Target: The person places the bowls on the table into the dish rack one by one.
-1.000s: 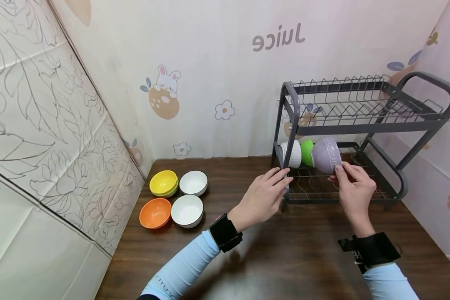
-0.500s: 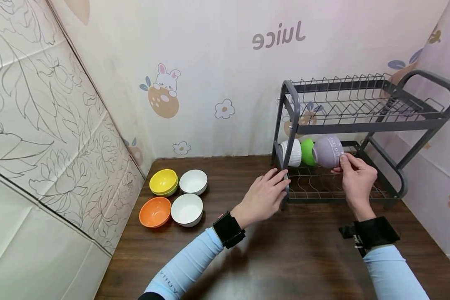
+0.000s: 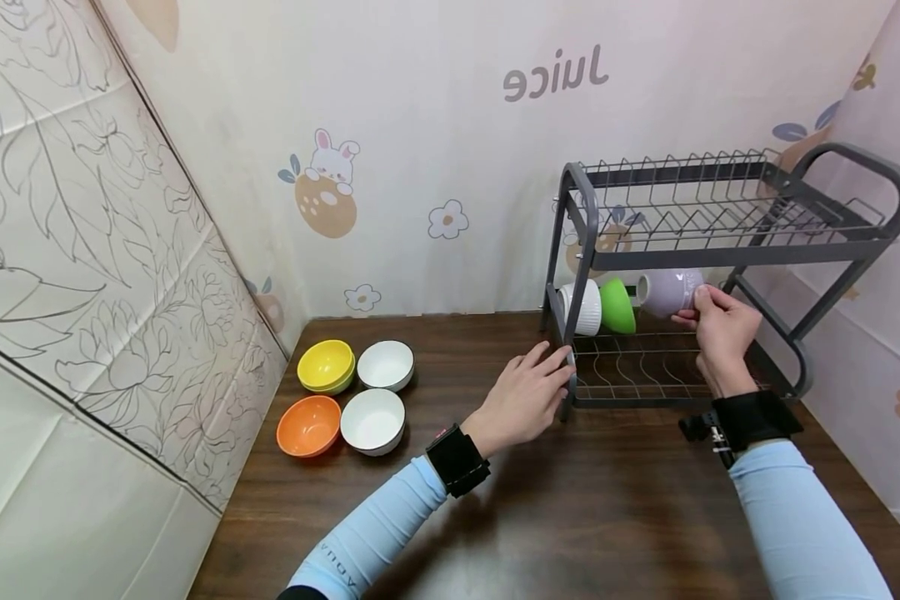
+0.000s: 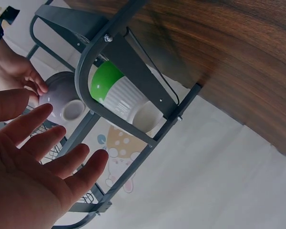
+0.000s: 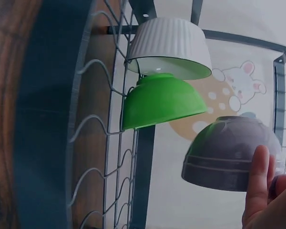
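My right hand [image 3: 723,333] pinches the rim of a lavender bowl [image 3: 667,292], tilted on its side between the two tiers of the dark metal dish rack [image 3: 727,257]. In the right wrist view the lavender bowl [image 5: 229,152] hangs apart from the green bowl [image 5: 164,101]. That green bowl and a white ribbed bowl [image 5: 171,45] stand on edge in the lower tier, at its left end. My left hand [image 3: 523,393], fingers spread and relaxed, lies at the rack's left front post; in the left wrist view its palm [image 4: 28,181] faces the rack frame.
On the table's left side stand a yellow bowl [image 3: 326,364] stacked on another, an orange bowl [image 3: 309,426] and two white bowls [image 3: 387,365]. Patterned walls rise behind and on both sides. The rack's upper wire tier [image 3: 720,204] overhangs the lower one.
My right hand has moved the lavender bowl to the right and slightly up, away from the green bowl, turning its base leftward. My left hand has barely shifted.
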`<action>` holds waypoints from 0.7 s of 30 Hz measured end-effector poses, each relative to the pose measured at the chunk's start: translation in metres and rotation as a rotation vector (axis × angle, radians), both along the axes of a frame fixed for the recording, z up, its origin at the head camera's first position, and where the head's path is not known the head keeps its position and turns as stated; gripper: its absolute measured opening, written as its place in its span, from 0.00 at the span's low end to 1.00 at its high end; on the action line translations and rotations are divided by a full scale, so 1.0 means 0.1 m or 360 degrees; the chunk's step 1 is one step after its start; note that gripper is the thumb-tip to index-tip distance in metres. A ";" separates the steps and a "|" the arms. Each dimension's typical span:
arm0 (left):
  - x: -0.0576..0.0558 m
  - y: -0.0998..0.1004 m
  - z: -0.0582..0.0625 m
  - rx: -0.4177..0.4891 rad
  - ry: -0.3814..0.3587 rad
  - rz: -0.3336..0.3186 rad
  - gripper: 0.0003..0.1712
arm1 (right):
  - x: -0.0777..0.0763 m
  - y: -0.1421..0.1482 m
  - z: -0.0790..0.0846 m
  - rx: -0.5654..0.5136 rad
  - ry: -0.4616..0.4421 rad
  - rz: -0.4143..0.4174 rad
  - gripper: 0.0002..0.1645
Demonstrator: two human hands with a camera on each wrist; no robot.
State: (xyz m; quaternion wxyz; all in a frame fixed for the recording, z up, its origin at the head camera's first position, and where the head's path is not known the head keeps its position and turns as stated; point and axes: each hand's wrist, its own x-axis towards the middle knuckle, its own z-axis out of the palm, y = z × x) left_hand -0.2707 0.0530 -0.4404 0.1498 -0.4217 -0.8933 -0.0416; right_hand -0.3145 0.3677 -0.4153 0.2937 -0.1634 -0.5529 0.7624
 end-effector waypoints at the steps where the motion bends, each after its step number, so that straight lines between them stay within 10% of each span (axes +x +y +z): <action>1: 0.00 0.01 0.00 -0.0004 -0.0011 -0.0001 0.22 | -0.03 0.03 0.01 0.0015 -0.0056 -0.0003 0.25; 8: -0.03 0.02 -0.02 -0.0046 -0.0053 0.0018 0.23 | -0.32 0.15 0.04 0.0119 -0.0387 0.0076 0.28; 21: -0.03 0.00 -0.07 -0.0050 -0.0152 0.0017 0.24 | -0.56 0.31 -0.07 0.0047 -0.0567 0.0115 0.09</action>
